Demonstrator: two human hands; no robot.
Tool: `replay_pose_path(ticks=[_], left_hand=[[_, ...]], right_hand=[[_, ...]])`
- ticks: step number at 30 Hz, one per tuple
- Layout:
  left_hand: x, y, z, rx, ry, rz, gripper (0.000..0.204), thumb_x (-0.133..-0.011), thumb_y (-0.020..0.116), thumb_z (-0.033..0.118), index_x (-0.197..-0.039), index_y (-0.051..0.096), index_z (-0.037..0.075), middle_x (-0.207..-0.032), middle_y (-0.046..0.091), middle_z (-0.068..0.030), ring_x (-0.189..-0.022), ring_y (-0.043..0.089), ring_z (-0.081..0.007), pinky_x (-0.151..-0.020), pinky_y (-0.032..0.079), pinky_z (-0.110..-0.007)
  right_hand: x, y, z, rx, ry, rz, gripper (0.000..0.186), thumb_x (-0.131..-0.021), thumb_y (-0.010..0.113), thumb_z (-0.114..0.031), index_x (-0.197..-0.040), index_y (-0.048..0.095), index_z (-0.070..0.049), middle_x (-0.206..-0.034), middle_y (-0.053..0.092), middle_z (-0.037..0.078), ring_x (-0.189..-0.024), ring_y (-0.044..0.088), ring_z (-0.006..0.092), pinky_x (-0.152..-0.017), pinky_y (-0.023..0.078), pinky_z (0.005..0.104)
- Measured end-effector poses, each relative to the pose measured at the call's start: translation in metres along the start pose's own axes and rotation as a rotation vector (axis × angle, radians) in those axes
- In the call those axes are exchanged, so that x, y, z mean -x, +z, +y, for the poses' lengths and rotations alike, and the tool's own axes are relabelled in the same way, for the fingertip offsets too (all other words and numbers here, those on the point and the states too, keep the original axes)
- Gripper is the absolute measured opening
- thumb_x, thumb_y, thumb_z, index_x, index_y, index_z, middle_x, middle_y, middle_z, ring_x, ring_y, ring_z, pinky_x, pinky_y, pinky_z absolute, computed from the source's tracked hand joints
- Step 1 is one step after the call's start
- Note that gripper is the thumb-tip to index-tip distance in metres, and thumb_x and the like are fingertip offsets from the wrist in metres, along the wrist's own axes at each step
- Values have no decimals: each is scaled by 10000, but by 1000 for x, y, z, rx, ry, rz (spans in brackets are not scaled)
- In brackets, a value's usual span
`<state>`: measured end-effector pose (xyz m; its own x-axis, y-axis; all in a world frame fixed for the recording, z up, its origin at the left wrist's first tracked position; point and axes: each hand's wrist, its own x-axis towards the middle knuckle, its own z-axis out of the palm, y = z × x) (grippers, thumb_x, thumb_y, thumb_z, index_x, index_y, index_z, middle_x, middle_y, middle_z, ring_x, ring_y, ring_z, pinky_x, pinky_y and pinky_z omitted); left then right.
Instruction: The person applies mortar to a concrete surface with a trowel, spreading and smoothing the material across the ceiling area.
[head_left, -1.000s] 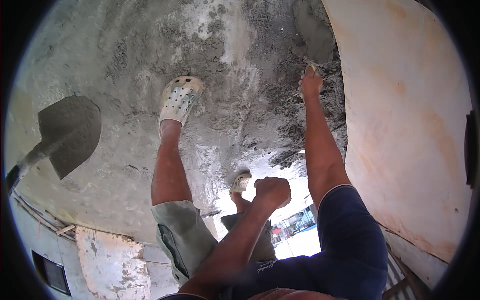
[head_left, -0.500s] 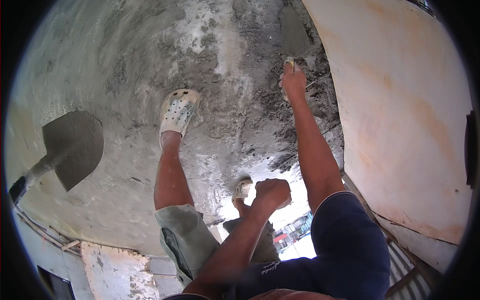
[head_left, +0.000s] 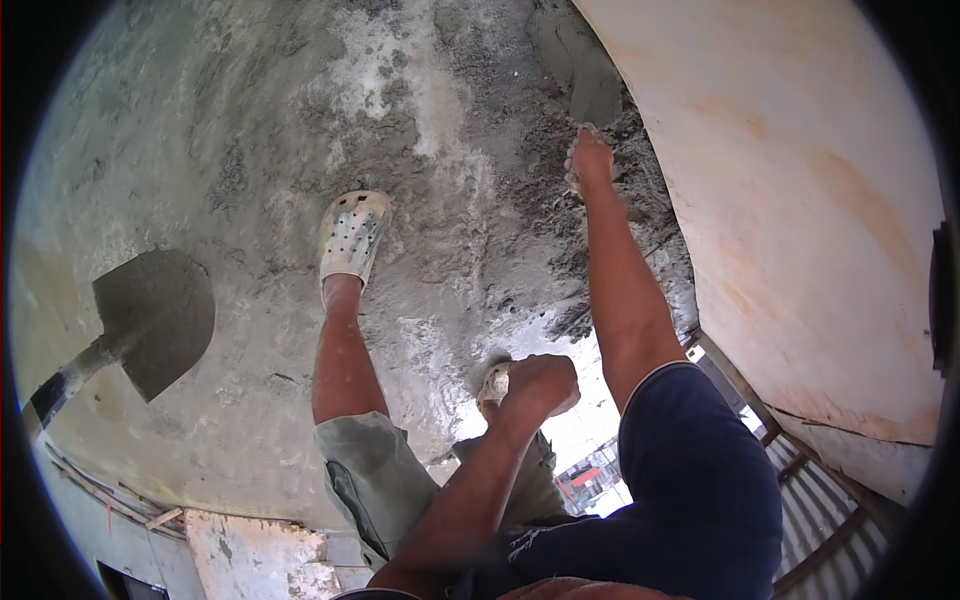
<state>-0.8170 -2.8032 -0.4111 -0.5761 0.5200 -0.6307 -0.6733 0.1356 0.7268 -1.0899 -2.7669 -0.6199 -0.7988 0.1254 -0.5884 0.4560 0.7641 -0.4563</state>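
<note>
My right hand (head_left: 590, 160) reaches to the far right, closed round the handle of a trowel. The trowel's grey blade (head_left: 597, 97) points away from me and lies flat on wet mortar (head_left: 630, 150) beside a pale panel. A smoothed strip shows just beyond the blade, and rough lumps surround my knuckles. Near the middle, my left hand (head_left: 543, 385) is held in a fist above my rear shoe (head_left: 494, 382). Nothing sticks out of that fist; its fingertips are mostly hidden.
A shovel (head_left: 157, 318) smeared with cement rests at the left. My front foot, in a pale clog (head_left: 355, 235), stands on the grey cement floor (head_left: 270, 200). The stained pale panel (head_left: 790, 200) borders the right side. Corrugated sheeting (head_left: 810, 500) shows at lower right.
The trowel blade has come slightly back toward me, and a smoothed strip shows beyond it. The view has shifted a little, moving the shovel and clog lower. My left fist stays nearly in place.
</note>
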Motion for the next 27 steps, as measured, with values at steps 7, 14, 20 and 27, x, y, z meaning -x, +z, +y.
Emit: replay_pose_path(ticks=[7, 14, 20, 27], left_hand=[[-10, 25, -7, -17, 2, 19, 251, -788, 509, 169, -848, 708, 28, -900, 683, -196, -869, 665, -359, -746, 522, -440], [-44, 67, -16, -139, 38, -1, 218, -816, 509, 168, -876, 670, 33, -870, 679, -181, -811, 664, -355, -700, 517, -449], [-68, 93, -42, -270, 83, -89, 275, -866, 574, 307, -1002, 635, 76, -790, 671, -138, -758, 664, -318, -663, 514, -435], [-48, 75, -34, -302, 20, -111, 311, -874, 577, 320, -1124, 637, 146, -826, 677, -162, -780, 669, -323, -696, 520, -423]], right_hand=[[50, -49, 66, 764, -571, 150, 427, -903, 522, -343, -1023, 586, 62, -845, 649, 274, -737, 648, 425, -683, 496, 483], [-1, -125, 71, 954, -451, 90, 423, -914, 516, -376, -1083, 600, 2, -887, 651, 287, -863, 633, 459, -788, 495, 521], [1, -156, 100, 861, -394, 140, 502, -923, 482, -414, -1134, 584, 30, -945, 635, 314, -921, 621, 467, -826, 484, 530], [22, -118, 75, 856, -446, 2, 529, -924, 463, -416, -1108, 589, 63, -968, 635, 319, -922, 621, 468, -824, 485, 521]])
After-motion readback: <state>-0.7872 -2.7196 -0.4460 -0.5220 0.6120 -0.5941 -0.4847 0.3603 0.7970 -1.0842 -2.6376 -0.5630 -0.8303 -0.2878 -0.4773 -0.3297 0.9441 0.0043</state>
